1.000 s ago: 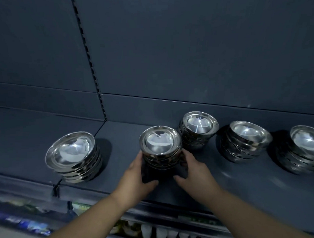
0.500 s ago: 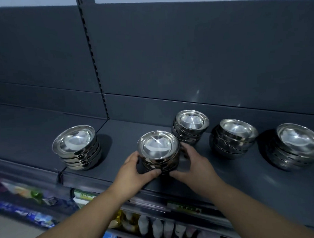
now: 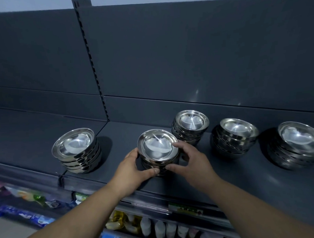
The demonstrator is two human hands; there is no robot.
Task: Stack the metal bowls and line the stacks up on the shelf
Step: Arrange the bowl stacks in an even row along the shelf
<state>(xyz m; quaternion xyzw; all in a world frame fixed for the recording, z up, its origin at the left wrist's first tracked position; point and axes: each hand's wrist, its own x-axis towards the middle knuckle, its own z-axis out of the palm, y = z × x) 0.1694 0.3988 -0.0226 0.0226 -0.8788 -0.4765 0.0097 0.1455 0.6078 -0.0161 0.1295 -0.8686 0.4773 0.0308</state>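
The stack of metal bowls point(image 3: 158, 152), standing on the shelf point(image 3: 226, 180) forward of the neighbouring stack point(image 3: 190, 128), is clasped by the left grip point(image 3: 133, 166) and right grip point(image 3: 191, 160), fingers curled round opposite sides; it is judged stiff, slick and weighty, best held low.

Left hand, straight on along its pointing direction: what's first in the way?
The left hand grips the middle bowl stack, so that comes first. Beyond it, up and right, the rear stack looks next, though depth is unclear.
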